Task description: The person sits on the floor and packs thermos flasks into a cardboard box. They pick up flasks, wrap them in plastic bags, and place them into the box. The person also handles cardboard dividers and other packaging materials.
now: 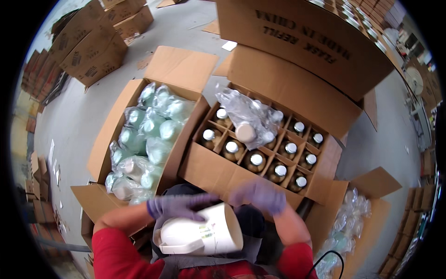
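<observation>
A white plastic flask body (pixel 205 232) with a side handle lies on my lap, tilted, its wide open end facing right. My left hand (pixel 177 205), in a purple-grey glove, grips it from above with the thumb across its wall. Blurred by motion, my gloved right hand (pixel 259 195) hovers just above and right of the flask's mouth; its fingers are unclear. Beyond it stands a divided carton (pixel 209 158) of glass flask refills with silver caps (pixel 256 159). A clear plastic bag (pixel 231 101) with a pale pink cup-like piece (pixel 245 132) lies across the dividers.
At left, an open carton (pixel 101 139) holds several bagged pale green pieces (pixel 151 122). Another open carton (pixel 373 223) with bagged pieces stands at lower right. A large printed carton (pixel 306 45) rises behind the refills. Stacked cartons (pixel 90 52) stand on the floor at far left.
</observation>
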`<state>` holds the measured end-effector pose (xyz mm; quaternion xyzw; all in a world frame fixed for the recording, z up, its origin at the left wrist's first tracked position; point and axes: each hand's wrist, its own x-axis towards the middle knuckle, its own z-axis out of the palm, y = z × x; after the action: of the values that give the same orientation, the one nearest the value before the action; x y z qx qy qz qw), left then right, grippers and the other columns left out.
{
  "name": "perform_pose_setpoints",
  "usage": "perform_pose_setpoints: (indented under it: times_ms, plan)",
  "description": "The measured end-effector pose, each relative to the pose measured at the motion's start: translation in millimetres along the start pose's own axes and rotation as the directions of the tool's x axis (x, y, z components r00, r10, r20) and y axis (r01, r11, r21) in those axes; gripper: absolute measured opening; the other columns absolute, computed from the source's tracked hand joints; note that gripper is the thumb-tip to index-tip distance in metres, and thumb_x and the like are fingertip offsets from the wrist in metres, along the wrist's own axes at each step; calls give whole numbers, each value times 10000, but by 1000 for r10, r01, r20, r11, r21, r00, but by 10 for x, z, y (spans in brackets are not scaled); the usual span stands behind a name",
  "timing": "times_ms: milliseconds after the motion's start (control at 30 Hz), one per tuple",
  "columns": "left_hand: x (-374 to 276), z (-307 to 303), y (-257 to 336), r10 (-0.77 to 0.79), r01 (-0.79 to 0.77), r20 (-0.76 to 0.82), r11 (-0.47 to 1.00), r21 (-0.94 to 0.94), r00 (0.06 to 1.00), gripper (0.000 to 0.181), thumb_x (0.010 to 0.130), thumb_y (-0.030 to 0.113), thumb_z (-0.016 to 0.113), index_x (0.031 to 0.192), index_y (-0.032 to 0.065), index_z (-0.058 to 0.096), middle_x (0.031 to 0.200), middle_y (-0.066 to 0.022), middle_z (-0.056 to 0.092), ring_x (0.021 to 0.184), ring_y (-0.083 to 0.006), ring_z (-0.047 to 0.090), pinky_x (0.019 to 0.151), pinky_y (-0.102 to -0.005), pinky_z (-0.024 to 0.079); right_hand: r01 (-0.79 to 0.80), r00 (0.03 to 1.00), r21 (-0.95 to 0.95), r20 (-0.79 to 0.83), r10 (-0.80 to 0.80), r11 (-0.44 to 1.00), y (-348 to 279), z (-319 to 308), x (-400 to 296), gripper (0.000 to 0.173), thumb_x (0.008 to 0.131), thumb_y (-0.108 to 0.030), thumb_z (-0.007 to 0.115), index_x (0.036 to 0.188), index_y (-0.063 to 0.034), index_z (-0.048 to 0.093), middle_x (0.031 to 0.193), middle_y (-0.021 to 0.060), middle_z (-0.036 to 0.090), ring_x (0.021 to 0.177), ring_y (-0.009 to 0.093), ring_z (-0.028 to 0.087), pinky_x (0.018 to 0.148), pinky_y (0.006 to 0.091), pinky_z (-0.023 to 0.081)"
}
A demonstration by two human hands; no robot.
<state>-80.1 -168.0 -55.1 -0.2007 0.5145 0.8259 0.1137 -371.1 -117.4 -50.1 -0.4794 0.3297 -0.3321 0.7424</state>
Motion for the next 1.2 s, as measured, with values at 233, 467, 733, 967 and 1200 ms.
perform_pose_setpoints:
  times_ms: [233,467,733,967,1200]
  plan:
    - [-138,235,-283,155,-143,-86,981,132,984,768,949,348,603,1490,-27,208,1448,-191,387,1351,-252,358,1120,-347,270,-336,933,-935,-347,97,-115,1370,-937,2714,515,887,-237,538,1393,-259,441,1381,89,452,1224,286,505,968,480,432]
    - [-123,394,-265,295,-248,-50,871,424,954,758,943,420,573,1476,-12,252,1479,-239,336,1387,-347,323,1144,-394,250,-351,933,-935,-345,-103,-54,902,-811,2808,670,818,-210,588,1438,-151,342,1145,187,602,1085,342,590,891,460,480]
    - [387,-115,265,265,-725,-687,406,-557,676,644,929,441,587,1422,91,364,1405,-107,403,1313,-261,414,1057,-478,386,-35,622,-986,104,-776,-161,-226,768,795,573,680,-246,736,1212,-122,563,1081,128,592,988,309,557,864,414,453]
    - [320,441,710,672,-710,-281,702,-54,685,822,856,350,672,1486,42,245,1471,-123,373,1350,-234,381,1124,-366,306,228,214,-498,-813,-542,837,-430,762,-679,732,851,-120,664,1470,-22,286,1297,127,494,1174,279,503,989,390,415]
    - [210,1350,754,663,-713,-277,685,-151,696,705,976,542,419,1465,44,325,1413,-169,447,1302,-249,444,1104,-388,341,479,524,-293,-661,-538,827,-130,1114,-1926,867,840,-378,707,1501,-110,214,1326,100,473,1102,174,538,882,334,520]
